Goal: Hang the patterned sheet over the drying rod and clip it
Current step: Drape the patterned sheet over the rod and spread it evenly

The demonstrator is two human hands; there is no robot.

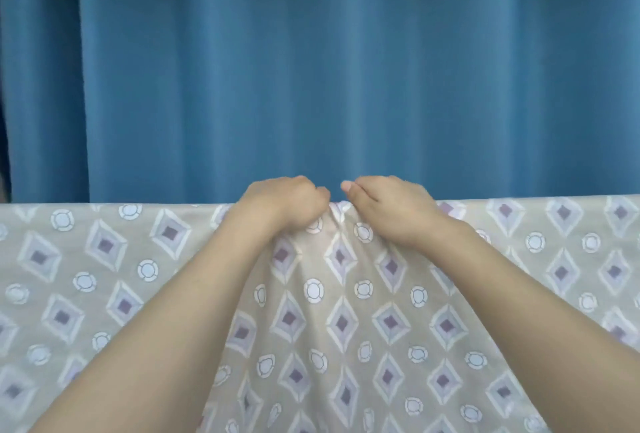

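Note:
The patterned sheet point(346, 321), beige with purple diamonds and white circles, hangs across the whole width of the view with its top fold running level at mid height. The rod under that fold is hidden by the cloth. My left hand point(284, 204) grips the top fold at the centre, fingers curled over it. My right hand point(388, 207) grips the same fold just to the right, fingers curled over the far side, thumb tip showing. The cloth bunches into a small pucker between the two hands. No clip is in view.
A blue pleated curtain point(311, 68) fills the background close behind the sheet's top edge.

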